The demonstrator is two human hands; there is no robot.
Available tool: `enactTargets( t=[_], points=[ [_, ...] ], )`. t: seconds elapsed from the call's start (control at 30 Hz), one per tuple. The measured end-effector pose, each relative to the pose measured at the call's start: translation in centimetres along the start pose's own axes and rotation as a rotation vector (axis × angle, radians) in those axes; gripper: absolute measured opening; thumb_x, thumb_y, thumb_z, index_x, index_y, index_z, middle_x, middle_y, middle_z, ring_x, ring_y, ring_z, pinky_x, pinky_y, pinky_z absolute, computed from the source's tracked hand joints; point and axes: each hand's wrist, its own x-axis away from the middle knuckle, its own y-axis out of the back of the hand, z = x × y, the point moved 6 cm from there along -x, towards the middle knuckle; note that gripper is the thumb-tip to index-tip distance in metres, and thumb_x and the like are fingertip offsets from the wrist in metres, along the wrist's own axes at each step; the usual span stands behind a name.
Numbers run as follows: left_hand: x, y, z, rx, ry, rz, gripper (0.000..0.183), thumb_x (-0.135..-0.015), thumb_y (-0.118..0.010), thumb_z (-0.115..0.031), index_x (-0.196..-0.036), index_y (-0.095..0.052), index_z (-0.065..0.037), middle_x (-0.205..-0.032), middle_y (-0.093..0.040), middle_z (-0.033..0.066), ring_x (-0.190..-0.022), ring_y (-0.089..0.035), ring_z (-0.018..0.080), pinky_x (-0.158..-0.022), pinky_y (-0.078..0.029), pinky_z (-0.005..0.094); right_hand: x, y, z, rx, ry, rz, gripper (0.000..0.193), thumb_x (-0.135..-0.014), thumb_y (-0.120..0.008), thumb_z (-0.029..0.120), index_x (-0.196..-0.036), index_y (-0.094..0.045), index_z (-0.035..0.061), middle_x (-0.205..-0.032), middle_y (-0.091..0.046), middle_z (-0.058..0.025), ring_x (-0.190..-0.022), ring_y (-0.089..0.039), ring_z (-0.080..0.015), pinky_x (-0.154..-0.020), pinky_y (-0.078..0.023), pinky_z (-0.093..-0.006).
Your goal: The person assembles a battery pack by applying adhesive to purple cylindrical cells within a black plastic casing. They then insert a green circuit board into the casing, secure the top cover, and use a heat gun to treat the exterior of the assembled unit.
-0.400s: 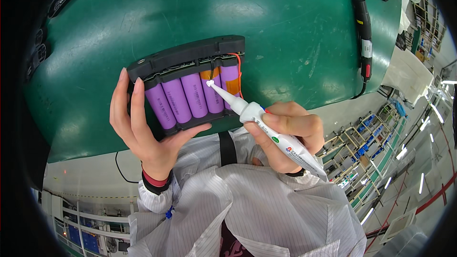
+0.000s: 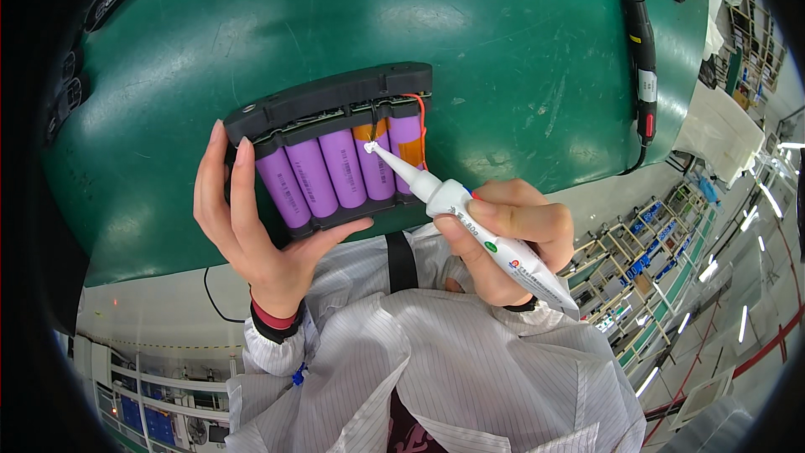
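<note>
A battery pack (image 2: 340, 169) with several purple cylindrical cells in a black frame rests at the near edge of the green table. My left hand (image 2: 256, 222) grips its left end, fingers at the far corner and thumb along the near side. In my right hand (image 2: 511, 235) is a white glue tube (image 2: 495, 243), pinched between thumb and fingers. Its tapered nozzle (image 2: 398, 169) slants to a dab of white paste (image 2: 371, 147) beside orange tape (image 2: 369, 130) on one cell. Black wires run down to that dab; a red wire (image 2: 423, 122) curves along the pack's right end.
The green table (image 2: 520, 59) spreads beyond the pack. A black electric screwdriver (image 2: 640, 67) with a cable lies at the table's right side. Black parts (image 2: 69, 88) stand along the far left edge. Shelving (image 2: 646, 252) is visible off to the right.
The glue tube and my right hand have shifted very slightly to the right. My left hand and the battery pack stay as they were.
</note>
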Motion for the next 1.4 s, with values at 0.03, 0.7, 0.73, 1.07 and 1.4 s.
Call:
enactTargets(
  t=[0.03,0.7,0.73,1.07,1.4],
  points=[
    [-0.03,0.01,-0.05,-0.002,0.000,0.003,0.113,-0.052,-0.088,-0.058,-0.142,-0.045,-0.005,-0.145,-0.044,0.0218,-0.128,-0.047,0.0372,-0.103,-0.040,0.0469,0.01,0.03,-0.04,-0.004,-0.006,-0.002,0.040,-0.066,-0.087,-0.006,-0.096,-0.061,-0.0001,-0.078,-0.068,-0.0172,-0.061,-0.069,-0.0241,-0.050,-0.053,-0.0286],
    [0.01,-0.07,0.01,0.006,0.001,-0.001,0.113,-0.052,-0.089,-0.057,-0.143,-0.045,-0.006,-0.145,-0.044,0.0217,-0.128,-0.046,0.0374,-0.103,-0.039,0.0474,-0.01,0.08,0.03,0.006,0.010,0.003,0.040,-0.067,-0.087,-0.005,-0.096,-0.060,-0.0003,-0.078,-0.068,-0.0172,-0.061,-0.069,-0.0236,-0.050,-0.053,-0.0286],
    [0.02,-0.06,0.02,0.006,0.001,-0.001,0.113,-0.052,-0.089,-0.057,-0.143,-0.045,-0.006,-0.145,-0.044,0.0217,-0.128,-0.046,0.0374,-0.103,-0.039,0.0474,-0.01,0.05,0.06,0.011,0.010,0.006,0.040,-0.067,-0.087,-0.005,-0.096,-0.060,-0.0003,-0.077,-0.068,-0.0171,-0.061,-0.069,-0.0236,-0.050,-0.053,-0.0286],
    [-0.06,0.10,-0.22,-0.003,-0.002,0.035,0.117,-0.050,-0.091,-0.051,-0.144,-0.041,-0.004,-0.148,-0.041,0.0203,-0.130,-0.045,0.0366,-0.104,-0.040,0.0458,0.26,0.09,-0.16,-0.016,-0.004,-0.006,0.041,-0.067,-0.087,-0.006,-0.097,-0.059,-0.0004,-0.078,-0.068,-0.0176,-0.061,-0.069,-0.0238,-0.051,-0.054,-0.0289],
    [0.11,-0.17,0.03,0.010,-0.003,0.002,0.113,-0.052,-0.089,-0.057,-0.143,-0.045,-0.006,-0.146,-0.043,0.0216,-0.129,-0.046,0.0372,-0.103,-0.040,0.0472,0.22,0.11,-0.24,-0.023,0.009,-0.002,0.042,-0.068,-0.086,-0.006,-0.099,-0.058,-0.0006,-0.078,-0.068,-0.0177,-0.060,-0.068,-0.0234,-0.050,-0.053,-0.0287]
  ],
)
